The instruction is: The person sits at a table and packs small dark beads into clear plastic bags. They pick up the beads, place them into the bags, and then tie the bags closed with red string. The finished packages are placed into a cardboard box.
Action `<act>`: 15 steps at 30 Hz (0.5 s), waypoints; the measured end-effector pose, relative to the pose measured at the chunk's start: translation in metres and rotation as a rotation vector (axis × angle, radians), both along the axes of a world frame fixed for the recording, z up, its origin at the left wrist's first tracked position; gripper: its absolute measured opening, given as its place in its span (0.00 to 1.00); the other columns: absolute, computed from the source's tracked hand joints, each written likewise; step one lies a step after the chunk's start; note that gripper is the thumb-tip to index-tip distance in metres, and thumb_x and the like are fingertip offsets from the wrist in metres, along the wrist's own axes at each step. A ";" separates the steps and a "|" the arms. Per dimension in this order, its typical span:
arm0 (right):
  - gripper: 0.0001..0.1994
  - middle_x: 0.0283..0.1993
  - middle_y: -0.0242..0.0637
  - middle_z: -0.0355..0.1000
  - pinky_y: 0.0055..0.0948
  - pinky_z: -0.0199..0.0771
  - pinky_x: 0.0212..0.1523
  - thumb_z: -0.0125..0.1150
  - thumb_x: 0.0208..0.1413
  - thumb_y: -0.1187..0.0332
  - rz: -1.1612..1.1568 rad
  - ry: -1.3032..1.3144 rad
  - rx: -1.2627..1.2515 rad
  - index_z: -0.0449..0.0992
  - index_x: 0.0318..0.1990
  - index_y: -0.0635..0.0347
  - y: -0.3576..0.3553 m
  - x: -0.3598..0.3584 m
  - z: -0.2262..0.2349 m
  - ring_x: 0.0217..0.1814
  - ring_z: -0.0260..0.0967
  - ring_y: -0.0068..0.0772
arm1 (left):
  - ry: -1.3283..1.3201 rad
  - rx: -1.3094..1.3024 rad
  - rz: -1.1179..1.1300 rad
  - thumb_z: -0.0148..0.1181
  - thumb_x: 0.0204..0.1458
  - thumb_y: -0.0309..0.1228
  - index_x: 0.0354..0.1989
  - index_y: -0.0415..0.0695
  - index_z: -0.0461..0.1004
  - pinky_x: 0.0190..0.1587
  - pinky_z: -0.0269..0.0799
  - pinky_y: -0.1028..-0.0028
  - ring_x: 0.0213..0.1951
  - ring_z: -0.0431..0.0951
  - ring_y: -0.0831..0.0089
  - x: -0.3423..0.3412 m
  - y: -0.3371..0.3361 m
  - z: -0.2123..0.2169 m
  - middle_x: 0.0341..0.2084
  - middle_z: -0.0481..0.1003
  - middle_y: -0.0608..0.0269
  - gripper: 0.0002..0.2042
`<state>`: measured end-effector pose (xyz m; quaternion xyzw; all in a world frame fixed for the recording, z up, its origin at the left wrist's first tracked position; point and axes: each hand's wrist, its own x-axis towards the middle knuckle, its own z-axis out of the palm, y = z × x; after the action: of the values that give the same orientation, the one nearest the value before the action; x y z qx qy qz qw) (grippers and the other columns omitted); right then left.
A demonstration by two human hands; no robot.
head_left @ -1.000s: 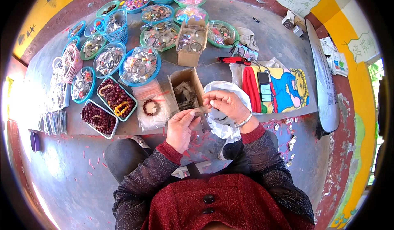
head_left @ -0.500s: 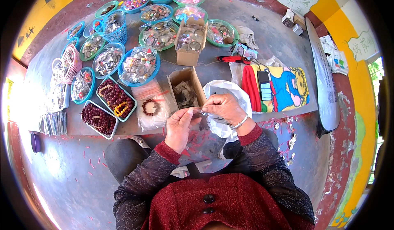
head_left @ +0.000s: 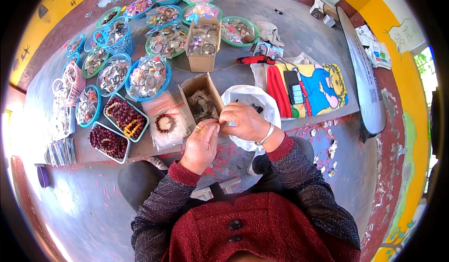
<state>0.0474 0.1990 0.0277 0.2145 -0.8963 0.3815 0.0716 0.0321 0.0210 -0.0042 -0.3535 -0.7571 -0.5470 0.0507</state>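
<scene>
My left hand [head_left: 200,146] and my right hand [head_left: 250,122] meet fingertip to fingertip at the near edge of the table. Both are closed in a pinch. A small pale, shiny bit [head_left: 230,123] shows by the right fingers, too small to name; the rest of what they pinch is hidden. Just beyond my left fingers stands an open cardboard box [head_left: 213,88] with small clear-bagged pieces [head_left: 202,105] inside. Partly behind my right hand is a white plastic bag [head_left: 273,114], open at the top, with dark things in it.
Left of the box lie flat clear bags [head_left: 161,103] with a beaded bracelet [head_left: 163,123] on top. Two trays of bead strands [head_left: 126,117] [head_left: 110,141] sit further left. Several baskets of packaged trinkets [head_left: 148,77] fill the far left. A phone [head_left: 294,88] rests on a colourful towel [head_left: 322,91] at right.
My hands have drawn closer together, and the left fingers have curled in against the right ones. The whole view has shifted a little, so the table things appear further left.
</scene>
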 end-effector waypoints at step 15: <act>0.08 0.22 0.33 0.66 0.27 0.61 0.28 0.64 0.43 0.68 -0.055 -0.013 -0.189 0.72 0.23 0.61 0.018 -0.002 0.021 0.26 0.62 0.31 | -0.369 0.246 -0.027 0.48 0.55 0.23 0.34 0.34 0.72 0.30 0.75 0.79 0.28 0.76 0.76 -0.011 0.001 0.023 0.32 0.73 0.59 0.06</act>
<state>0.0457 0.2168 0.0485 0.1795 -0.8623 0.4636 0.0961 0.0209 0.0224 0.0184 -0.2488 -0.6763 -0.6913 -0.0536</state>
